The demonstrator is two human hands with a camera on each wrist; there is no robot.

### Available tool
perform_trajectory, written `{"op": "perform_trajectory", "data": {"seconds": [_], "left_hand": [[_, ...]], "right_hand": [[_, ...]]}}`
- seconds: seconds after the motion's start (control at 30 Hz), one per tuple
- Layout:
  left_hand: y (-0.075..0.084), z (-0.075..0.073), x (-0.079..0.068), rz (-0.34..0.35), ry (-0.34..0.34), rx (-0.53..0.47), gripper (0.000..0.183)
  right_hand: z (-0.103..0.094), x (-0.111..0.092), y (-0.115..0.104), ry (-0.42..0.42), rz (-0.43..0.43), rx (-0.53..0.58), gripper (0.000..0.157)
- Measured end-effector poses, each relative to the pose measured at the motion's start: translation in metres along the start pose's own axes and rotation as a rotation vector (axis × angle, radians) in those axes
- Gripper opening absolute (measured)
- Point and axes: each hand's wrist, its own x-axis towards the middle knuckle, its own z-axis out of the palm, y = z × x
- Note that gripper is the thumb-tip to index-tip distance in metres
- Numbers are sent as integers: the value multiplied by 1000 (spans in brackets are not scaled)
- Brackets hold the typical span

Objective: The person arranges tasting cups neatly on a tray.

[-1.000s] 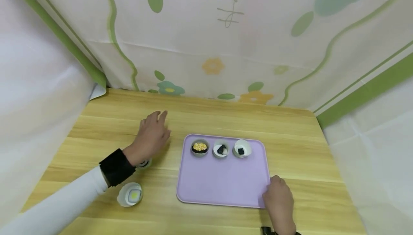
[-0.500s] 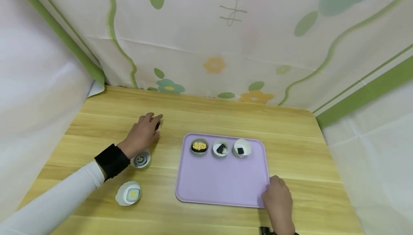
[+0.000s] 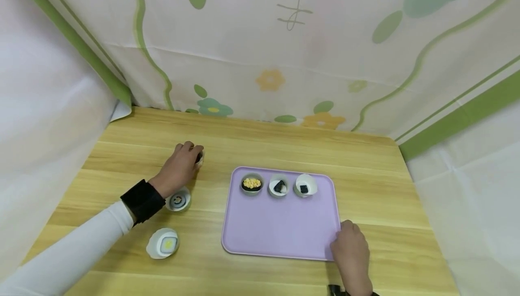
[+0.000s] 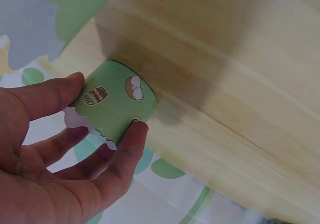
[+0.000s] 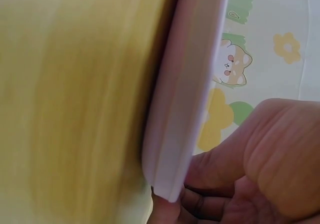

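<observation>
At the table's left side, my left hand [image 3: 176, 169] pinches a small green paper baking cup [image 4: 112, 102] between thumb and fingers. In the left wrist view the cup shows printed cartoon faces and a scalloped white rim, close to the wooden surface. Its dark contents are mostly hidden by the fingers in the head view. My right hand [image 3: 351, 253] grips the lower right corner of a lilac tray [image 3: 280, 228], with the thumb and fingers at the tray's edge [image 5: 175, 134] in the right wrist view.
Along the tray's far side stand three paper cups: one with a corn-topped sushi piece [image 3: 252, 184], one with a rice ball [image 3: 280, 187], one with a dark-patched piece [image 3: 304, 189]. Near my left forearm, on the wooden table [image 3: 203, 264], are cups with a sushi roll [image 3: 178, 201] and a yellow-centred piece [image 3: 168, 244].
My left hand has moved slightly left and its fingers have come together on the green cup. The roll cup under the wrist has come into sight. The right hand stays on the tray.
</observation>
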Motion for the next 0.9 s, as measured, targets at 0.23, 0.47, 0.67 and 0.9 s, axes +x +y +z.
{"op": "perform_trajectory", "data": {"seconds": [0.23, 0.47, 0.67, 0.9], "left_hand": [[1, 0, 3, -33, -27, -19, 46], [6, -6, 4, -51, -33, -55, 43], [24, -15, 2, -5, -34, -78, 39], [70, -28, -11, 123, -21, -54, 41]], "right_hand": [[0, 0, 2, 10, 8, -8, 21], [1, 1, 1, 0, 16, 3, 19], [1, 1, 0, 8, 9, 1, 19], [1, 1, -2, 35, -4, -10, 17]]}}
